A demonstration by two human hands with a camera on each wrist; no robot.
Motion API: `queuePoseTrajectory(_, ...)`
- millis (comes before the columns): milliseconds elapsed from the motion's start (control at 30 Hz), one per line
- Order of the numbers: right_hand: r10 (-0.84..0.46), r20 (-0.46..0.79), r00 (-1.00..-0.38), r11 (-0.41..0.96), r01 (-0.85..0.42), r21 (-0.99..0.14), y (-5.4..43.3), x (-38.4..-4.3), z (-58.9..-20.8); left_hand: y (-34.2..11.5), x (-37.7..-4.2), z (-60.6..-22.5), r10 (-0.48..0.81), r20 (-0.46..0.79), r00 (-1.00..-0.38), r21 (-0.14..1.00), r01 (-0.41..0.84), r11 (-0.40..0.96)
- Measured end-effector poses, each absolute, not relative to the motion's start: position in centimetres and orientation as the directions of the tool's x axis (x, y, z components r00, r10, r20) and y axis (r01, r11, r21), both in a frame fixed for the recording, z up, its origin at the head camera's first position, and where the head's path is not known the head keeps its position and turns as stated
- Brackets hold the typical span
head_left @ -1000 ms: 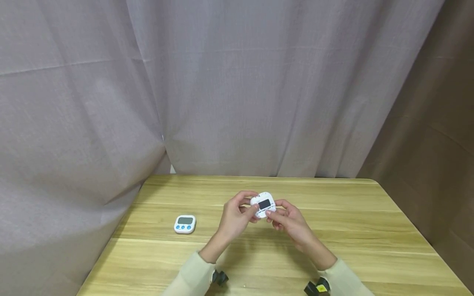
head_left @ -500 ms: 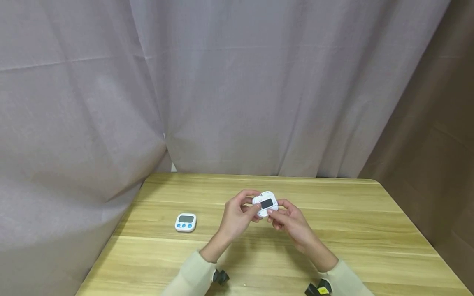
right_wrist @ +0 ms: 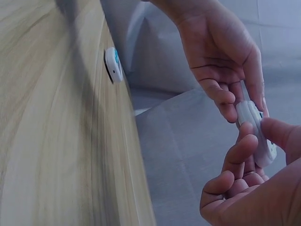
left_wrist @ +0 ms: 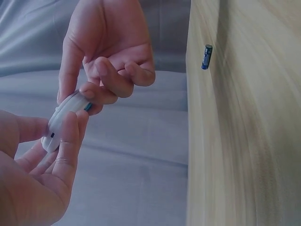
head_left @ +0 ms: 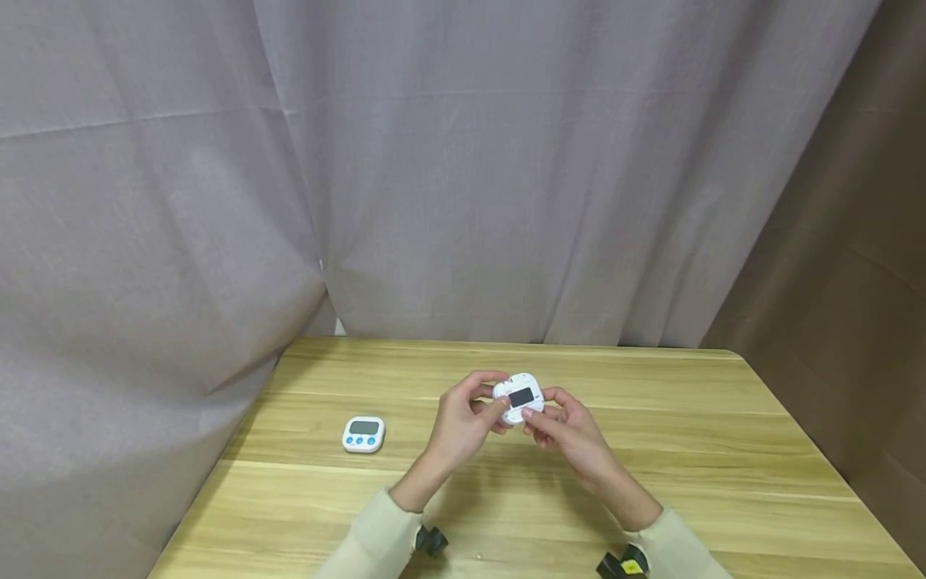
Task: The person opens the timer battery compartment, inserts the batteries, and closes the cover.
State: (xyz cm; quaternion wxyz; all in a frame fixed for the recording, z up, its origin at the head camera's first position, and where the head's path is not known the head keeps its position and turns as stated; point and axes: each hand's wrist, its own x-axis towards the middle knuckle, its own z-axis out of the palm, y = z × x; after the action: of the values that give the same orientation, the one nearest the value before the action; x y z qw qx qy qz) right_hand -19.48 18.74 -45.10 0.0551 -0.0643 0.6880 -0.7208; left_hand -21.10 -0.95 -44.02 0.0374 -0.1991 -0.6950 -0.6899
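Above the middle of the table, both hands hold a white digital timer (head_left: 521, 397) with its back turned up, showing a black rectangle. The left hand (head_left: 465, 420) grips its left side, thumb on the back and fingers around the edge. On the lower right edge, the right hand (head_left: 571, 438) pinches the timer with its thumb on the back. From the left wrist, the timer (left_wrist: 65, 113) appears edge-on between the two hands. A second white timer (head_left: 363, 434), with a grey screen and blue buttons, lies face up to the left.
A dark blue battery (left_wrist: 207, 57) lies on the wooden table (left_wrist: 244, 122), seen in the left wrist view. Grey curtains (head_left: 463, 177) hang behind the table and at its left, with a brown one (head_left: 854, 265) at the right.
Dark gaps along the lower part of the held timer's back, seen a second ago, now show as a smoother white strip. Both hands keep their grip and barely move.
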Motion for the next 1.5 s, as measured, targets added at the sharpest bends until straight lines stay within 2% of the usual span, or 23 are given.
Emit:
queuePoseTrajectory(167, -0.151, 0.057, -0.987, 0.004, -0.058, -0.998, 18.8, -19.6, -45.2, -1.0, -21.1, -43.9, 0.229, 0.322, -0.919, 0.946, 0.322, -0.037)
queuePoseTrajectory(300, -0.148, 0.162, -0.976, 0.111, -0.179, -0.978, 19.1, -19.8, -45.5, -1.1, -21.2, -43.8, 0.234, 0.318, -0.919, 0.948, 0.315, -0.05)
queuePoseTrajectory(500, -0.167, 0.38, -0.91, 0.243, -0.412, -0.878, 19.5, -19.9, -45.6, -1.4, -21.2, -43.6, 0.255, 0.308, -0.917, 0.951, 0.304, -0.057)
queuePoseTrajectory(600, -0.195, 0.439, -0.877, 0.267, -0.478, -0.837, 19.7, -19.9, -45.5, -1.5, -21.3, -43.5, 0.269, 0.308, -0.912, 0.951, 0.306, -0.053)
queuePoseTrajectory(833, -0.242, 0.476, -0.845, 0.249, -0.528, -0.812, 20.0, -19.8, -45.2, -1.7, -21.2, -43.2, 0.306, 0.328, -0.894, 0.942, 0.332, -0.04)
queuePoseTrajectory(1200, -0.266, 0.477, -0.838, 0.266, -0.539, -0.799, 20.1, -19.6, -44.8, -1.9, -21.1, -43.0, 0.323, 0.343, -0.882, 0.933, 0.359, -0.01)
queuePoseTrajectory(1333, -0.278, 0.512, -0.813, 0.301, -0.579, -0.757, 20.1, -19.6, -44.8, -1.9, -21.1, -43.0, 0.33, 0.339, -0.881, 0.935, 0.356, -0.009)
queuePoseTrajectory(1500, -0.295, 0.589, -0.752, 0.366, -0.659, -0.657, 20.1, -19.8, -45.0, -2.0, -21.0, -42.9, 0.335, 0.343, -0.878, 0.932, 0.362, -0.006)
